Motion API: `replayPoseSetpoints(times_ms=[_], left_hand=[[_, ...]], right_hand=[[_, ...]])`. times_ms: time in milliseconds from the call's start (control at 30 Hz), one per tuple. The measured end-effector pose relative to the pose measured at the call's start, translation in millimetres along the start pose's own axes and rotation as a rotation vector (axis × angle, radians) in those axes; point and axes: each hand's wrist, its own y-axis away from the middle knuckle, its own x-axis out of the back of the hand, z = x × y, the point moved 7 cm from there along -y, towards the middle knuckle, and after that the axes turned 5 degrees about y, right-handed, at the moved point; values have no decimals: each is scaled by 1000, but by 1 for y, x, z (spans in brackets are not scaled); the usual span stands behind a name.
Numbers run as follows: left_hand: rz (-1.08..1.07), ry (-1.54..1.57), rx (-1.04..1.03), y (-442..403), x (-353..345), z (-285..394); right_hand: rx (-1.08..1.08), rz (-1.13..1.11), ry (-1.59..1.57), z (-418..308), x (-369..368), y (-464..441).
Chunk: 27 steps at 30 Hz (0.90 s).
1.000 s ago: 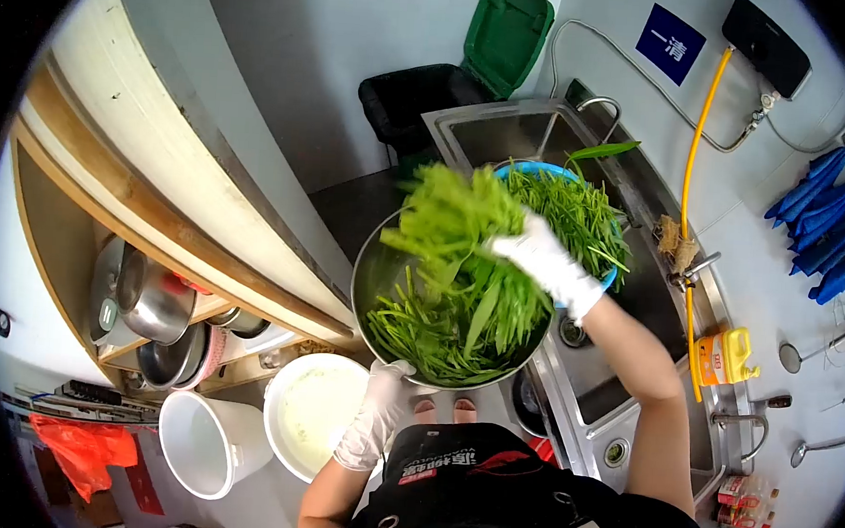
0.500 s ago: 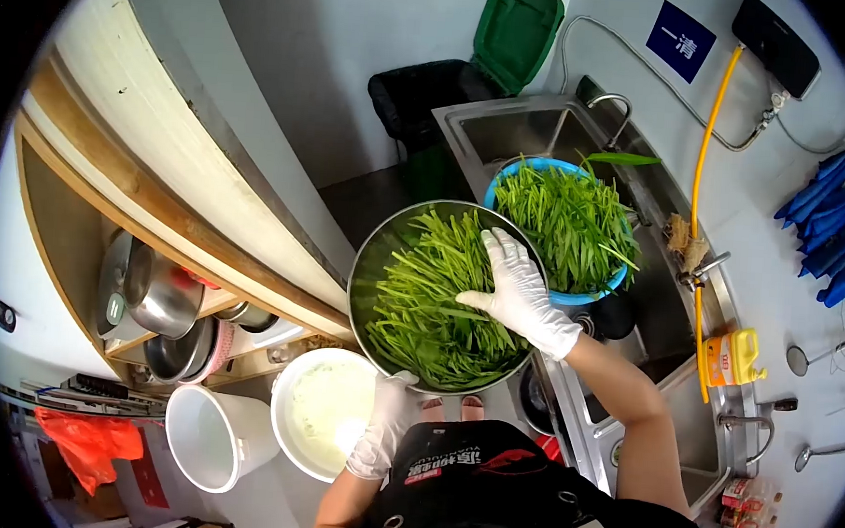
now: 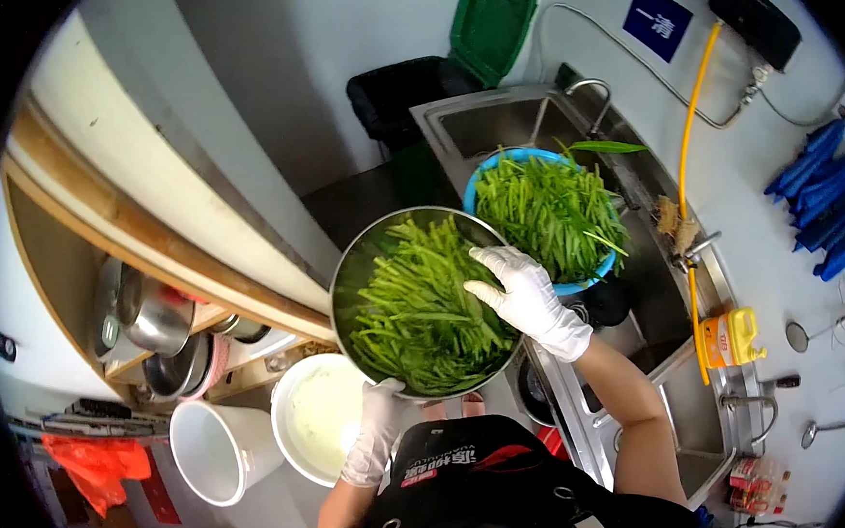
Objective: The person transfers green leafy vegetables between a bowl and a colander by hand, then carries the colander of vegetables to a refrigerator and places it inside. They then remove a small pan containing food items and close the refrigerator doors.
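Observation:
A round metal basin (image 3: pixel 352 345) full of cut green leafy stalks (image 3: pixel 420 307) is in front of me, its near side over the white buckets. My left hand (image 3: pixel 379 424), in a white glove, is closed on the basin's near rim, thumb on top; the fingers beneath are hidden. My right hand (image 3: pixel 522 294), also gloved, rests over the stalks at the basin's right side, fingers stretched and thumb apart. Just beyond it, a blue tub (image 3: pixel 476 182) heaped with more greens (image 3: pixel 546 214) sits on the sink.
To the right runs a steel sink (image 3: pixel 451 116) with taps, a yellow hose (image 3: pixel 688 154) and a yellow jug (image 3: pixel 730 339). Two white buckets (image 3: pixel 208 454) stand at lower left, near a wooden shelf of pots (image 3: pixel 158 316). A lidded green bin (image 3: pixel 490 31) is at the back.
My right hand has drawn its fingers closer together over the greens. The basin, held by my left hand, appears slightly lower and further left as the view shifts.

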Motion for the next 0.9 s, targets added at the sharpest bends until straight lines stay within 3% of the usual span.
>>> replayPoseSetpoints(times_ms=[100, 167, 233, 300, 367, 433, 500, 567, 633, 700, 767, 800, 900], left_hand=[[17, -59, -13, -9, 24, -5], [18, -47, -18, -8, 31, -5], [19, -48, -43, -9, 34, -6], [24, -44, -43, -8, 36, -5], [26, -54, -34, -7, 37, -4], [18, -74, -17, -7, 35, -5], [19, -31, -27, -6, 33, -7], [17, -26, -36, -6, 37, -9], [8, -54, -41, -10, 44, -14], [31, 58, -19, -10, 43, -13], [27, 42, -31, -12, 45, -12], [35, 37, -35, -12, 45, -12], [52, 24, -42, -12, 46, -10]], right_hand=[[-42, 180, -102, 24, 19, 7], [-60, 229, 13, 42, 33, 3], [88, 255, 335, 51, 42, -15], [214, 142, 588, 56, 42, -45], [180, 42, 817, 73, 35, -77], [30, 36, 938, 109, 38, -97], [-297, -58, 1025, 149, 41, -93], [-695, -447, 661, 189, 18, -61], [-705, -638, 467, 184, -9, -21], [-378, -593, 601, 166, -27, 6], [-274, -465, 567, 163, -19, 12], [-297, -489, 478, 168, -14, 12], [-323, -270, 244, 179, 21, 6]])
